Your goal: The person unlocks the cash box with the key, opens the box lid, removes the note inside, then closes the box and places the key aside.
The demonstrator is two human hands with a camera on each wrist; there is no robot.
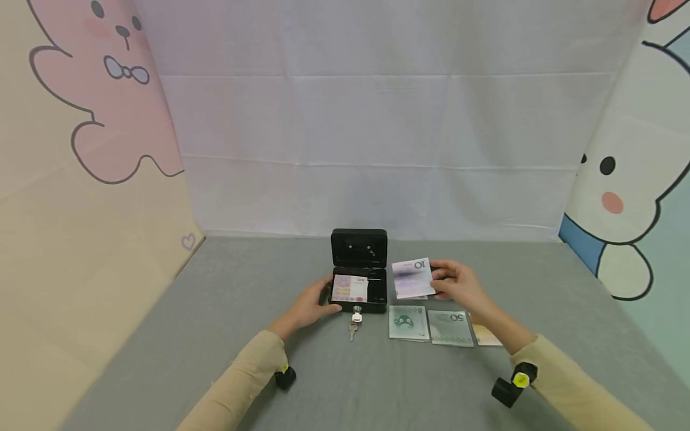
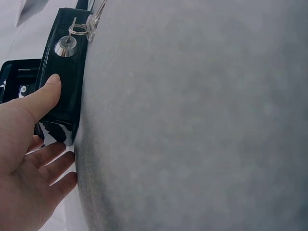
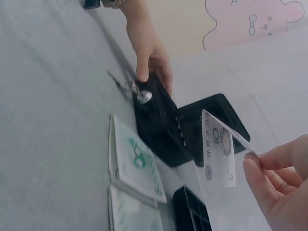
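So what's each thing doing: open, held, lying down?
Black box: open, lid raised
Keys: one in lock, one hanging
Notes inside box: lying down
Purple note: pinched by right hand
Green notes: lying down
Orange note: lying down, partly hidden
Black tray: partly visible
Left hand: touching the box

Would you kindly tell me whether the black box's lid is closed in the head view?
No, the lid stands raised at the back of the black box, exposing the banknotes inside.

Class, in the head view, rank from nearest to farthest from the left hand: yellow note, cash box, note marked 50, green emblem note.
1. Cash box: just right of the left hand, touching.
2. Green emblem note: front right of the box.
3. Note marked 50: right of that note.
4. Yellow note: rightmost, partly hidden.
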